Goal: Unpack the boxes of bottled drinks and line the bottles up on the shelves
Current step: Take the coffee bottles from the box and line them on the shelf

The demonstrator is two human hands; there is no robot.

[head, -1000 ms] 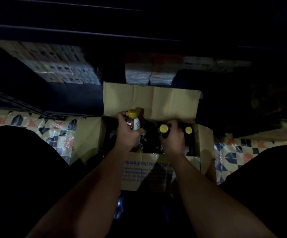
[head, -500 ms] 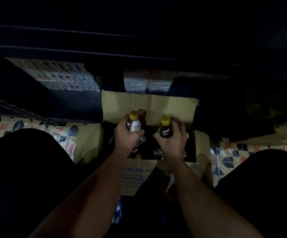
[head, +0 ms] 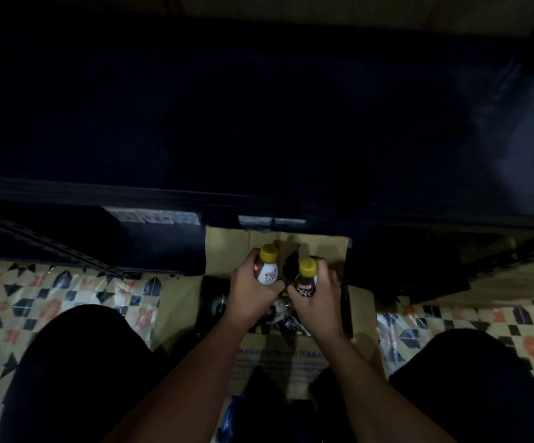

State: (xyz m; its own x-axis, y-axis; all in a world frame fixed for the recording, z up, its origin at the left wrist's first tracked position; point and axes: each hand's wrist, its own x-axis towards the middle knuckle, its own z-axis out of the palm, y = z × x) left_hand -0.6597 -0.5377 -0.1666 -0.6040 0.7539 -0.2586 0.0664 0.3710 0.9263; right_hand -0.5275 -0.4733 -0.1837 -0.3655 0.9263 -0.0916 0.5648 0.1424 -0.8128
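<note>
Dark shelving (head: 259, 129) fills the upper view, its contents unreadable. Below it, the cardboard box (head: 291, 356) stands open on patterned floor (head: 51, 302), more bottles inside. Left hand (head: 252, 294) grasps a white-labelled bottle (head: 267, 266); right hand (head: 318, 297) grasps a dark-labelled bottle (head: 306, 281). Both have risen clear of the box since a second ago; shelving them appears next.

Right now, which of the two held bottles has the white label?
The bottle in the left hand, white-labelled bottle; the right hand holds a dark-brown-labelled bottle. Both caps are yellow.
</note>
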